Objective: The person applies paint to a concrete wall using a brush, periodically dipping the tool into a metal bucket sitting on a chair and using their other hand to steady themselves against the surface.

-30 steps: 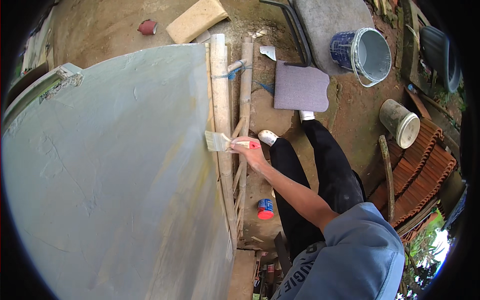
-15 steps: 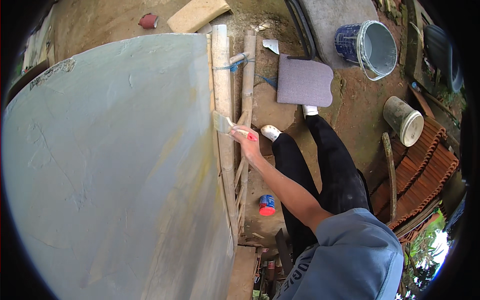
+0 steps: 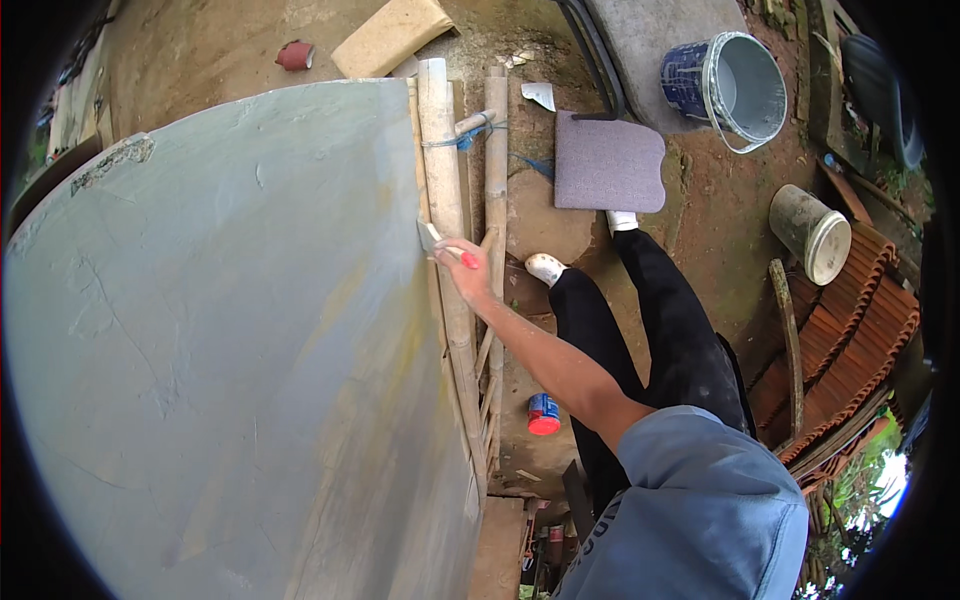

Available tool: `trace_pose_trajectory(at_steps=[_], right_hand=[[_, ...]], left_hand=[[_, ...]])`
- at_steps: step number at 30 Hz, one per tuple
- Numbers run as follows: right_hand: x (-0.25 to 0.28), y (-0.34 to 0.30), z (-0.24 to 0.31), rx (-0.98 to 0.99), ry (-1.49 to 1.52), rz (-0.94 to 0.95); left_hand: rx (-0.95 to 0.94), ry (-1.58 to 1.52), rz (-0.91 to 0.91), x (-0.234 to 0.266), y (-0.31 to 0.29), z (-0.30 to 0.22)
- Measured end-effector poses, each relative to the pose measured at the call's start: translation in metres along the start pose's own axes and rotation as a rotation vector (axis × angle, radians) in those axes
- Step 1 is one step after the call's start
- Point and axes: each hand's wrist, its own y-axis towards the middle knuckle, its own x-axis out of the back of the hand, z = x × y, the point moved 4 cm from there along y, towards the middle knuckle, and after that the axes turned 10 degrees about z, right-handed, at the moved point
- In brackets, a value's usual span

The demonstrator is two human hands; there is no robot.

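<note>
At the right edge of the grey wall (image 3: 230, 300): a flat paintbrush (image 3: 428, 236), tilted, its bristles beside a thin bamboo strip (image 3: 418, 160) — whether they press on the surface cannot be told.
Right hand (image 3: 464, 272): clamped on the brush's handle, whose red end shows at the fingers; the bare forearm slants down to a blue sleeve (image 3: 690, 460).
Left hand: out of the picture, so its state cannot be told.
Wall face: grey, with yellowish streaks near the brush and a chipped patch on its upper left rim.
Bamboo: a thick pole (image 3: 440, 150) just beside the strip, a second pole (image 3: 496, 160) farther right, with blue cord (image 3: 466, 143) tied between them.
Ground: a small blue can with a red lid (image 3: 543, 413) near the legs in black trousers (image 3: 665, 300); a white shoe (image 3: 545, 268) above it.
Upper right: a grey-purple seat pad (image 3: 608, 165), then a blue-sided bucket (image 3: 690, 82) lying with its mouth in view.
Far right: a dirty white pail (image 3: 800, 225) beside stacked reddish roof tiles (image 3: 850, 345).
Top: a tan block (image 3: 392, 37) — a small red-brown object (image 3: 295, 55) lies to its left.
</note>
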Motion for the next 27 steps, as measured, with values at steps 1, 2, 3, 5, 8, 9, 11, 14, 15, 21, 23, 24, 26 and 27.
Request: trace_pose_trajectory(at_steps=[1,2,3,5,8,9,11,14,15,21,23,24,26,27], right_hand=[[-0.011,-0.004,-0.001,0.011,-0.017,0.016],[-0.023,-0.011,0.001,0.013,-0.039,0.047],[-0.016,-0.024,0.008,0.006,-0.039,0.052],[-0.001,-0.06,0.021,-0.361,0.174,0.31],[0.017,-0.048,0.033,-0.3,0.168,0.216],[0.019,-0.034,0.034,-0.201,0.172,0.098],[0.005,-0.003,0.032,-0.016,0.097,0.047],[-0.025,-0.012,0.034,-0.037,0.011,0.071],[-0.041,-0.043,0.045,-0.105,0.109,0.173],[0.006,-0.054,0.062,-0.232,0.225,0.168],[0.021,-0.009,0.042,-0.081,0.098,0.056],[0.016,-0.002,0.036,-0.07,0.101,0.047],[-0.015,0.007,0.038,-0.011,0.019,0.121],[-0.028,-0.004,0.041,-0.015,0.052,0.117]], left_hand=[[-0.002,-0.005,0.0,0.0,0.002,-0.002],[-0.004,0.002,0.001,0.003,0.0,0.001],[-0.006,0.011,0.0,0.004,0.001,0.003],[-0.005,0.064,0.018,0.022,-0.009,0.021],[0.001,0.048,0.017,0.02,-0.006,0.019],[0.002,0.044,0.015,0.02,-0.003,0.018],[0.007,0.001,-0.007,0.002,0.0,0.004],[0.007,-0.004,-0.013,-0.002,-0.001,0.003],[0.01,0.029,0.004,0.01,-0.008,0.015],[0.027,0.044,0.006,0.02,-0.01,0.026],[0.033,0.02,-0.004,0.01,-0.008,0.018],[0.033,0.012,-0.007,0.004,-0.007,0.013],[0.031,0.0,-0.011,0.0,-0.005,0.009],[0.03,-0.001,-0.01,-0.002,-0.004,0.008]])
